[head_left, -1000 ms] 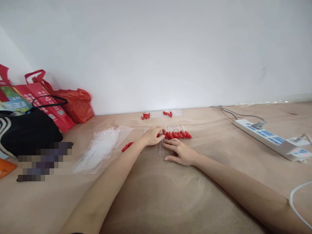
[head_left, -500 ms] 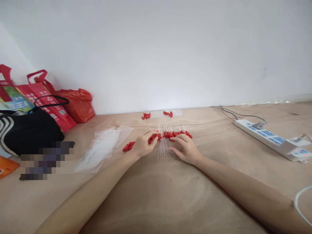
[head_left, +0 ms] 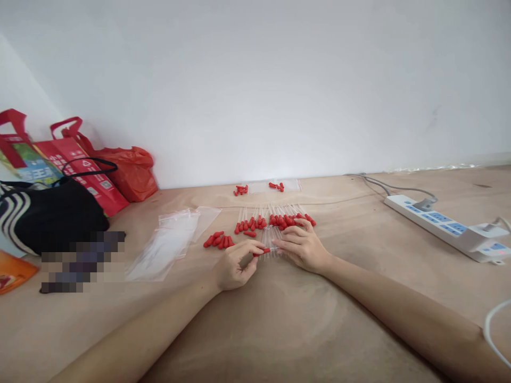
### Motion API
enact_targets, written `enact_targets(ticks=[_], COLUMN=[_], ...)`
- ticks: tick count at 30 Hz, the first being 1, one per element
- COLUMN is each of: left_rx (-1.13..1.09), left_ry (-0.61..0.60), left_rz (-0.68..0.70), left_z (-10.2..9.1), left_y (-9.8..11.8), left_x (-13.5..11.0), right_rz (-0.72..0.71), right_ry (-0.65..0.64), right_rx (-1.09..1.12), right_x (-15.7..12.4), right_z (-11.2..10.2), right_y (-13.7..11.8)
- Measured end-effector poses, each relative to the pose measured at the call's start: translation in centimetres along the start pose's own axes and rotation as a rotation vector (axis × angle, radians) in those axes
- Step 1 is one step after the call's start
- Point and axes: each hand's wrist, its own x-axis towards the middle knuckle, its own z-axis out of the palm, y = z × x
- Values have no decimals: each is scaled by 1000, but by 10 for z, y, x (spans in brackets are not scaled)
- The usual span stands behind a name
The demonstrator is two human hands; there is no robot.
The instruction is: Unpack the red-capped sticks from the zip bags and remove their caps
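Note:
Pinched between the thumb and fingers of my left hand (head_left: 238,264) is a red rubber dropper bulb (head_left: 261,252), lying sideways. Its end meets a thin clear tube (head_left: 274,248) at the fingertips of my right hand (head_left: 305,247), whose fingers are closed on that tube. Loose clear tubes (head_left: 268,236) lie beneath and between the hands. Just behind them is a row of droppers with red bulbs (head_left: 285,219), their clear stems pointing to the wall. A few loose red bulbs (head_left: 219,241) sit beyond my left hand.
Clear zip bags (head_left: 165,247) lie on the wooden table (head_left: 255,330) to the left. By the wall rests another bag (head_left: 259,186) with small red bulbs. Shopping bags (head_left: 131,173) and a black bag (head_left: 51,218) stand far left. A power strip (head_left: 435,226) with cables is at right.
My left hand has come back from the bulb row toward me and now holds a red bulb at the tube. My right hand has shifted slightly and pinches the tube.

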Motion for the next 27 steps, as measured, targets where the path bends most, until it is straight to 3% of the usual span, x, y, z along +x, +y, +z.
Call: enact_targets(ticks=[5,9,16,22,27], left_rx=[230,362,332,321,312], left_ry=[-46,-70,-102,-125,-91], left_rz=[-60,14,52,-4,5], left_z=[2,4,1,-1,-3], left_y=[-2,-5,-3,4,4], left_x=[3,7,4,4,0], right_rz=[-30,-37,-76,-87,-68], right_ry=[20,38,15,45,48], right_rx=[-6,1,-18,-32,-15], right_x=[-1,0,-1,2,0], right_z=[0,-1,-3,-6,-10], right_y=[-4,-8,-8,-11,-7])
